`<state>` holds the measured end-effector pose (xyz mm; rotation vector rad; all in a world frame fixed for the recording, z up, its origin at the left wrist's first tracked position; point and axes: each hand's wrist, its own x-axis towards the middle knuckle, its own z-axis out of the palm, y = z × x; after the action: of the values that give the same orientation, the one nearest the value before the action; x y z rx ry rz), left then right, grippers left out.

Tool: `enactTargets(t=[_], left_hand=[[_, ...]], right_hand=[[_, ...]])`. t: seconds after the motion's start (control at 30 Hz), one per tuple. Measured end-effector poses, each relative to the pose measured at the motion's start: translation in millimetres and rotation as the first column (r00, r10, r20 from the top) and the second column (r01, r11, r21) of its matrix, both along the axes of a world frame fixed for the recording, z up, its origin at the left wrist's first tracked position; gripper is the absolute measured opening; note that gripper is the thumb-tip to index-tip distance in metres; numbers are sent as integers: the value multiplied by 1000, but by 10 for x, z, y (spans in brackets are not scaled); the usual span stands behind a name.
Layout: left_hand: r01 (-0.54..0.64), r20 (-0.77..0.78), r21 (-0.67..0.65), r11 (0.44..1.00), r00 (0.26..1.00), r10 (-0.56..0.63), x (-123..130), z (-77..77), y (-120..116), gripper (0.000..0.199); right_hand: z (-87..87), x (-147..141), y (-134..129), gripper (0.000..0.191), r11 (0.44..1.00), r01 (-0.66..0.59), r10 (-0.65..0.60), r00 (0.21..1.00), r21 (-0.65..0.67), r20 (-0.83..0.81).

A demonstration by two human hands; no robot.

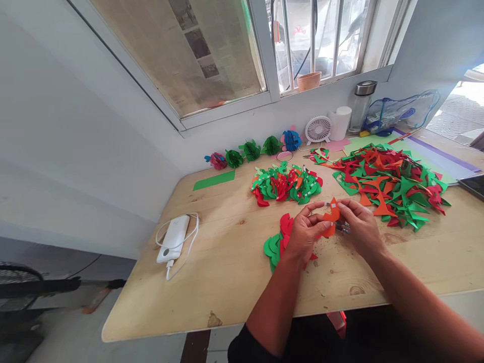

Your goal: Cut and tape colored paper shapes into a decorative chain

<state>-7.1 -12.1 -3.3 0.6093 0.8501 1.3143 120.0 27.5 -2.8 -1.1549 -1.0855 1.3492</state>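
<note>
My left hand (303, 231) pinches a small curved orange paper cutout (333, 216) at its lower left side. Thumb and fingers of my right hand (357, 222) grip the same cutout at its right edge. A small pale square shows near its pointed top. Something shiny and metallic (342, 228) shows beneath my right fingers; its kind is not clear. Partly hidden by my left hand, red cutouts (286, 225) and green cutouts (273, 248) lie on the table. Beyond my hands is a heap of green and red cutouts (282, 184), many with pale squares.
A large pile of paper scraps (393, 184) spreads to the right. Honeycomb paper figures (250, 150) line the wall beside a small fan (318, 130), a white cylinder (340, 123) and a glass bottle (361, 108). A white power bank (174, 238) with its cable lies left on the wooden table (227, 287).
</note>
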Motion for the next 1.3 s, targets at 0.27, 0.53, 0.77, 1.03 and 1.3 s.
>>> enactTargets(t=[0.27,0.53,0.77,1.03,1.3], left_hand=[[44,20,12,999,999,-44,-9,0,-7,55],[55,37,10,998,998,-55,-5,5,-2,54],[42,17,12,999,999,-43,11,4,-11,49],[-198,-56,16,980,978,199,-4,-18,41,65],[-364,-37,-6,932,931,363,-1,-91,82,57]], right_hand=[[-34,4,0,29,990,-127,115,978,-63,-174],[-49,1,15,23,993,-110,102,979,-35,-175],[-31,-5,3,25,995,-101,97,988,-21,-118],[-44,8,13,25,998,-61,61,998,17,-24],[-8,-25,-5,35,994,-103,102,994,28,39]])
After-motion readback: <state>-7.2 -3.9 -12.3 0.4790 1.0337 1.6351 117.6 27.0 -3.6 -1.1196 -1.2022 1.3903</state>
